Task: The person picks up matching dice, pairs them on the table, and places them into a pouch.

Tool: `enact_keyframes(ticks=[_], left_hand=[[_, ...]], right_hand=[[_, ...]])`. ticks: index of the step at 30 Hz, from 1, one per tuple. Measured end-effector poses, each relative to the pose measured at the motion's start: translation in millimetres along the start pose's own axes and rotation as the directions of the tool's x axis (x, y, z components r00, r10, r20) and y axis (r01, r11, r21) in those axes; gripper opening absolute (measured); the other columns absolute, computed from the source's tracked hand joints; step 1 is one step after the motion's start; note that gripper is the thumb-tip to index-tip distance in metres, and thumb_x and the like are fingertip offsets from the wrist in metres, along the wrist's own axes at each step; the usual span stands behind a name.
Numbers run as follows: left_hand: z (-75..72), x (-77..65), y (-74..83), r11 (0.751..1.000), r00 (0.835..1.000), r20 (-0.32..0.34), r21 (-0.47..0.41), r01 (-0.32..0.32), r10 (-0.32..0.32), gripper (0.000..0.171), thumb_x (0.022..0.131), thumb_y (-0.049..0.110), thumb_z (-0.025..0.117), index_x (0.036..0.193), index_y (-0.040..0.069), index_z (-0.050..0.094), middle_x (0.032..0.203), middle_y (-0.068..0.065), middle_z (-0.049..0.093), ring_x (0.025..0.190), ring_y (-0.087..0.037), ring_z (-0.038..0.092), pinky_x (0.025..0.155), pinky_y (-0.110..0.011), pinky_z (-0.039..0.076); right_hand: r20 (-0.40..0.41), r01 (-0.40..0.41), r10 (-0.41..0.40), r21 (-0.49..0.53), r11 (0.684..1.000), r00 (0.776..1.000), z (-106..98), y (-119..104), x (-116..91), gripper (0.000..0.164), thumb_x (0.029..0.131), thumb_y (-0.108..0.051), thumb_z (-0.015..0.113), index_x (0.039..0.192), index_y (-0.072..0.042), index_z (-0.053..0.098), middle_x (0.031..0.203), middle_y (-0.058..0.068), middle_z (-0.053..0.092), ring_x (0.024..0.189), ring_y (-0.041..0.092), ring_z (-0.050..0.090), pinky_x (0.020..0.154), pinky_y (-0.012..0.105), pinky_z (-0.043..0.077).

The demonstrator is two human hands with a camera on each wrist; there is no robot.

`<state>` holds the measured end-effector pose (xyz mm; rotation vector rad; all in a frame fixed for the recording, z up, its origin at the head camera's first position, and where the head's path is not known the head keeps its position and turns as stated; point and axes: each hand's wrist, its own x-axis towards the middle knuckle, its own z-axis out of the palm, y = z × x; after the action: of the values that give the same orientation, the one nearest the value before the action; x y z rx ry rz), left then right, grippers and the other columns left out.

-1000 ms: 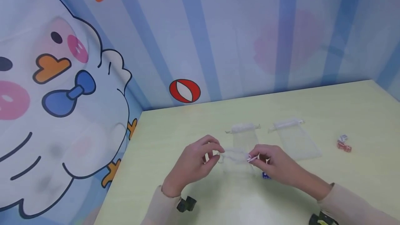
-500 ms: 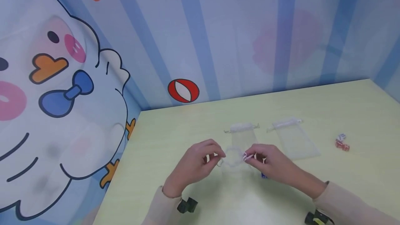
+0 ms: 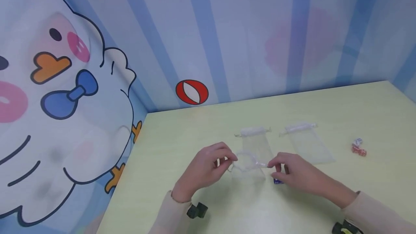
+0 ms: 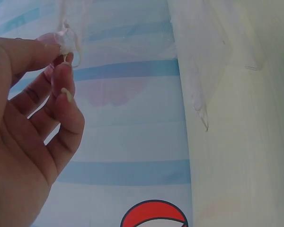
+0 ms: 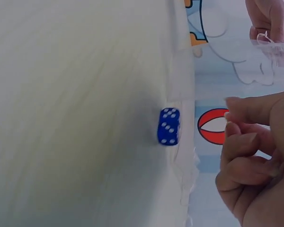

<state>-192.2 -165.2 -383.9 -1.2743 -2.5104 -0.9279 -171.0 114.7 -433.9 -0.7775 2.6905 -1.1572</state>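
A sheer white drawstring pouch [image 3: 248,174] is held up between the two hands, its mouth spread into a ring. My left hand [image 3: 208,169] pinches the left side of the mouth by its cord, thumb against fingertips, as the left wrist view also shows. At the opposite side, the fingertips of my right hand [image 3: 297,172] pinch the end of the cord, which runs out from the pouch's corner. Just under the right hand lies a blue die [image 5: 168,126] with white pips, on the table beside the pouch.
Two more sheer pouches lie flat behind the hands: one pouch [image 3: 256,142] in the middle and another pouch [image 3: 310,145] to its right. Red dice [image 3: 359,150] and white dice [image 3: 358,142] sit together farther right. A printed wall [image 3: 247,46] borders the pale table [image 3: 367,111].
My right hand first moved slightly left, then drew right, pulling the cord out from the corner. The pouch's mouth has gone from narrow to a rounder ring. The left hand has barely shifted.
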Motion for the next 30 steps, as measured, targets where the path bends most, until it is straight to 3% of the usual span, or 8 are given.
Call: enact_keyframes(ticks=[6,12,20,26,30], left_hand=[[-2.2,3.7,-0.4,1.0,1.0,-0.001,0.005,0.0,0.0,0.014,0.087,0.01,0.055,0.091,0.017,0.067,0.089,0.015,0.056,0.07,0.001,0.048,0.061,-0.017,0.044],[-0.8,2.1,0.2,1.0,1.0,0.007,-0.004,-0.001,0.001,0.014,0.087,0.01,0.055,0.091,0.015,0.068,0.089,0.013,0.056,0.071,0.001,0.048,0.062,-0.02,0.045],[-1.2,-0.4,0.6,1.0,1.0,0.008,-0.008,0.012,-0.012,0.015,0.088,0.012,0.054,0.09,0.017,0.067,0.087,0.011,0.057,0.069,0.0,0.048,0.061,-0.019,0.045],[-1.6,0.6,1.1,1.0,1.0,0.008,0.003,0.008,-0.008,0.015,0.088,0.013,0.054,0.09,0.019,0.067,0.087,0.012,0.057,0.07,0.001,0.048,0.061,-0.018,0.044],[-1.8,1.2,1.3,1.0,1.0,0.001,0.004,0.001,-0.001,0.014,0.088,0.013,0.054,0.09,0.019,0.067,0.088,0.012,0.057,0.069,0.001,0.047,0.061,-0.019,0.044]], right_hand=[[0.016,-0.095,0.097,-0.086,0.992,0.995,-4.6,5.9,-5.1,0.02,0.078,-0.02,0.07,0.094,-0.008,0.066,0.074,-0.006,0.048,0.059,0.007,0.042,0.053,0.022,0.039],[0.031,-0.129,0.133,-0.109,0.986,0.991,0.6,12.5,-8.9,0.016,0.074,-0.02,0.073,0.088,-0.012,0.068,0.075,-0.008,0.051,0.064,0.006,0.046,0.056,0.022,0.042],[0.025,-0.128,0.132,-0.128,0.983,0.991,5.6,17.9,-10.4,0.011,0.075,-0.018,0.072,0.084,-0.015,0.067,0.076,-0.01,0.051,0.068,0.005,0.05,0.062,0.023,0.045],[0.0,-0.16,0.161,-0.146,0.976,0.987,-3.6,12.2,-7.5,0.011,0.076,-0.019,0.071,0.086,-0.017,0.068,0.075,-0.009,0.051,0.065,0.007,0.047,0.057,0.022,0.042],[-0.044,-0.096,0.091,-0.124,0.988,0.995,-14.2,1.6,-4.9,0.012,0.078,-0.023,0.07,0.089,-0.017,0.068,0.075,-0.009,0.049,0.059,0.007,0.043,0.05,0.022,0.039]])
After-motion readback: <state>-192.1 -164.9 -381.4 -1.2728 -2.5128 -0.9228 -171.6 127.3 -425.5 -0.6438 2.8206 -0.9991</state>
